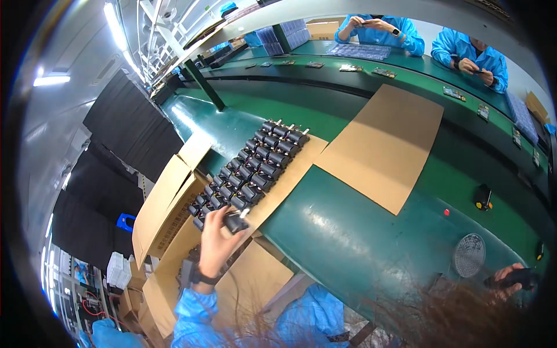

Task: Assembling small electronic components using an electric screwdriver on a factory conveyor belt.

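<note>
My left hand (216, 246), with a dark band at the wrist, is closed on a black block-shaped part (235, 223) with a pale tip, at the near end of a batch of similar parts. These black parts (255, 159) stand in close rows on a cardboard sheet (293, 177), with coloured wires and pale tips showing. At the far right edge, my right hand (506, 279) has its fingers wrapped round a dark object (524, 279) whose kind I cannot make out. Hair covers the forearm there. Beside it is a round grey mesh disc (469, 256).
An open cardboard box (165, 223) stands at left below the green table (342, 243). A cardboard flap (389, 145) lies across the table toward the belt (325, 95). Circuit boards (350, 68) line the far side, where two people in blue sleeves (409, 40) handle small items.
</note>
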Demonstrator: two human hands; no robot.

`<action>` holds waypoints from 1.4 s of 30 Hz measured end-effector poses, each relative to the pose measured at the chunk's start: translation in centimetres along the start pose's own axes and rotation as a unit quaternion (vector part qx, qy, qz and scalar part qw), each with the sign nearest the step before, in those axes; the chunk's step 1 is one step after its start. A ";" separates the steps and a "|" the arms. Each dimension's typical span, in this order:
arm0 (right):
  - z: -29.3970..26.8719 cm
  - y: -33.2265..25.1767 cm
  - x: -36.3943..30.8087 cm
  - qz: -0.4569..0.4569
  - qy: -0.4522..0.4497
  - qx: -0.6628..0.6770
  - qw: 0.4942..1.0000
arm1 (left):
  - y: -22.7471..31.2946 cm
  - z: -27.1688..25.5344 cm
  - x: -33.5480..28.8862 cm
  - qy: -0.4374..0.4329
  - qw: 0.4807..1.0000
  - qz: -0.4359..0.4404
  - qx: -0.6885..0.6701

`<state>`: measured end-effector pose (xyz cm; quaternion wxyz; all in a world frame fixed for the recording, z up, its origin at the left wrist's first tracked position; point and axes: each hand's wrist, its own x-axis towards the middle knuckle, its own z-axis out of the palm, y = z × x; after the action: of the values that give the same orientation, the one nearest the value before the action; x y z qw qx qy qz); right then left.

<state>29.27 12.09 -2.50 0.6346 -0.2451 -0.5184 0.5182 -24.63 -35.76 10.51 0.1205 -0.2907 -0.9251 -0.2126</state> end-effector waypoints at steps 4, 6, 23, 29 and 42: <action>-0.3 -0.7 0.6 0.008 0.015 0.012 1.000 | -4.0 0.5 -2.6 0.007 0.994 -0.105 -0.034; 1.7 -2.0 0.9 0.002 -0.015 -0.016 1.000 | -5.1 1.9 -3.1 0.024 0.996 -0.049 0.064; 3.6 -0.9 -0.7 0.033 0.032 0.077 0.996 | -2.0 4.9 0.4 0.150 0.982 0.072 0.084; 5.9 -2.5 0.0 -0.003 0.009 0.001 1.000 | 14.3 5.6 -0.6 -0.108 0.828 0.399 -0.379; 6.8 -3.2 -0.1 -0.016 0.000 0.005 1.000 | 38.8 0.7 -8.0 -0.609 0.273 0.332 -0.667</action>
<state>24.37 9.33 2.47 0.6441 -0.2338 -0.5192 0.5107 4.57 -10.65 19.68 -0.6538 -0.5959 -0.0875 -0.4580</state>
